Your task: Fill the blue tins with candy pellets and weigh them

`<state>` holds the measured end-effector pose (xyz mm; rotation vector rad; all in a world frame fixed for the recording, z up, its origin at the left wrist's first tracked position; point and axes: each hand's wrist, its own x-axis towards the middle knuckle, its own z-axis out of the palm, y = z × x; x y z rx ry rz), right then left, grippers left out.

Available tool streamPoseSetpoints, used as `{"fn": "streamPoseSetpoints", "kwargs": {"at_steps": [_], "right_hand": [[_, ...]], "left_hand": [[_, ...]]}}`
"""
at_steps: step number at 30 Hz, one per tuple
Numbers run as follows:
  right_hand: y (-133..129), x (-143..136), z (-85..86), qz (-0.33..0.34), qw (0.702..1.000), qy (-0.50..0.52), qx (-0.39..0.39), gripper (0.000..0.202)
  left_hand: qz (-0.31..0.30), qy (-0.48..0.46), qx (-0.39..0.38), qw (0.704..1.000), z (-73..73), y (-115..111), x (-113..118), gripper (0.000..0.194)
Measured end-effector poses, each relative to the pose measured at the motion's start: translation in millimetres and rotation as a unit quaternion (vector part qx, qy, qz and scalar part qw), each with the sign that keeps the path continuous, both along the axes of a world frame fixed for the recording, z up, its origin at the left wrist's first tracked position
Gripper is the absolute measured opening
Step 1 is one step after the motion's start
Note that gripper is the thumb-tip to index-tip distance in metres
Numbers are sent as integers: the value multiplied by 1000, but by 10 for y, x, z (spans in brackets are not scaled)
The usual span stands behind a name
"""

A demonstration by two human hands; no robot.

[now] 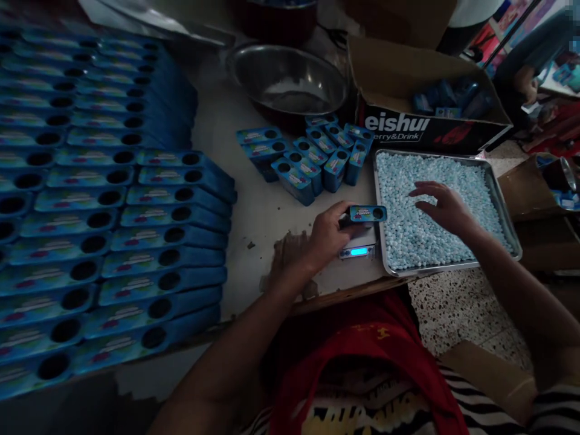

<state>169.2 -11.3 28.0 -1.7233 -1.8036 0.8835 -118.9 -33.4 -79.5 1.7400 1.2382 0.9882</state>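
My left hand is wrapped round a small blue box with a dark round hole in its top. The box is at a small digital scale whose display glows blue; I cannot tell whether it rests on the scale. Over the metal tray of pale blue and white pellets, my right hand hovers with its fingers apart and nothing visible in them. A loose group of similar blue boxes stands just beyond the scale.
Rows of blue boxes fill the table's left side. A metal bowl stands at the back. Behind the tray, an open cardboard carton holds several blue packs. Another person's hand shows at upper right. The table's front edge is close to my body.
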Motion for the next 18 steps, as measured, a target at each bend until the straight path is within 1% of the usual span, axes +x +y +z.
{"fn": "streamPoseSetpoints", "kwargs": {"at_steps": [1,2,3,4,5,7,8,10,11,13,14,16,18], "right_hand": [[-62,-4,-81,-35,999,41,10,18],[-120,-23,-167,-75,991,110,1,20],[-171,-51,-254,-117,972,201,-28,23],[-210,-83,-337,-154,941,293,-73,28],[-238,-116,-413,-183,901,374,-120,32],[-266,-165,-535,-214,813,503,-200,37],[-270,-180,-582,-222,773,551,-223,37],[-266,-194,-655,-240,701,627,-241,36],[-259,-196,-686,-251,670,654,-246,36],[-236,-198,-740,-272,615,692,-262,36],[-221,-198,-762,-277,593,706,-272,36],[-190,-196,-794,-277,564,724,-283,36],[-165,-187,-806,-274,554,733,-285,37]], "left_hand": [[-16,24,39,999,62,37,65,34],[-34,55,89,994,147,71,131,36],[-52,91,144,984,246,99,199,38],[-67,124,198,970,351,121,270,39],[-82,152,249,953,452,137,343,40],[-118,193,325,918,607,159,488,39],[-137,209,348,904,650,170,556,38],[-156,235,366,887,663,201,668,38],[-148,245,364,886,640,221,710,38],[-100,247,354,896,569,263,763,38],[-71,242,346,904,532,282,775,37],[-27,224,323,919,473,314,777,36],[-7,198,287,937,435,333,755,32]]}}
